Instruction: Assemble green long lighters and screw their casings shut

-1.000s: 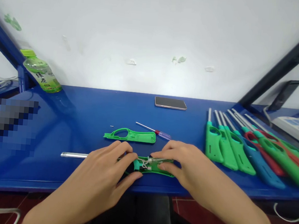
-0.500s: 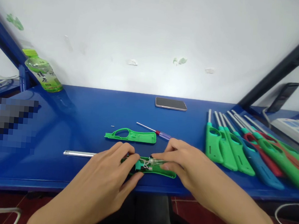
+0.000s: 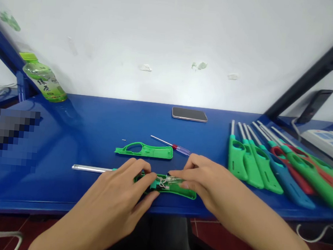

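Observation:
An opened green utility lighter [image 3: 188, 194] lies near the table's front edge, its metal tube [image 3: 92, 169] pointing left. My left hand [image 3: 124, 191] is closed around its trigger end, fingers above and thumb below. Pale wires and a teal part show just right of those fingertips. My right hand [image 3: 201, 176] pinches a clear tube-like fuel tank [image 3: 175, 180] over the green half-shell; its right end is hidden by the fingers. Behind the hands rests the other green shell half [image 3: 155, 152], hollow side up. A screwdriver [image 3: 182, 149] with a clear purple-and-red handle lies beyond it.
Several assembled lighters [image 3: 263, 168], green, blue and red, lie in a row on the right. A phone [image 3: 189, 114] is near the wall. On the left stands a green-capped bottle [image 3: 46, 79]. A tiny metal pin [image 3: 123, 140] sits left of the loose shell.
The view has shifted slightly. The lighter's tube has tipped a little, and its teal collar now shows beside my left hand. Both hands keep the same holds.

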Motion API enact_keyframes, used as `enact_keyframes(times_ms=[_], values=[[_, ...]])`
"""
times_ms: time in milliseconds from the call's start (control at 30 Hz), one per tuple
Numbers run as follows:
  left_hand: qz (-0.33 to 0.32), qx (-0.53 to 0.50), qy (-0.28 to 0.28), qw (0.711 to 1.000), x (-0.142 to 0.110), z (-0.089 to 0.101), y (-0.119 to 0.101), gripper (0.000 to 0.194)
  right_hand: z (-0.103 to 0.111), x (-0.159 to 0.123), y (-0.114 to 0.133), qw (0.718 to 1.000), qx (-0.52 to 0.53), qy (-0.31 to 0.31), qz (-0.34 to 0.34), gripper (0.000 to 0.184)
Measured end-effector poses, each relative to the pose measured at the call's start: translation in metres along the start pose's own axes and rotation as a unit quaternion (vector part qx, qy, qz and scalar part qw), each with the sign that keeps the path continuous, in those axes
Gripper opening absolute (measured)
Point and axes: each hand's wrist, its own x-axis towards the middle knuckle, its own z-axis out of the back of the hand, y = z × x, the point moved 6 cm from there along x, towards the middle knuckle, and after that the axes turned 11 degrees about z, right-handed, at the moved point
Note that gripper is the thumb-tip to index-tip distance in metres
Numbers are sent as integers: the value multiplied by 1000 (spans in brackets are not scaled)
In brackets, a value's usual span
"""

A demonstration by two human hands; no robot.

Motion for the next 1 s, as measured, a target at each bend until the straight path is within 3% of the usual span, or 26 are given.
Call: enact_keyframes(times_ms=[567,800,1000], values=[[9,21,1,1000,3,-1,-7,17,-1,2,5,1000,-28,5,4,40],[9,5,29,1000,3,-3,-6,20,-1,-1,3,1000,-8,1,-3,36],[25,-18,63,998,3,-6,-3,25,-3,0,2,998,-53,-28,-9,35]])
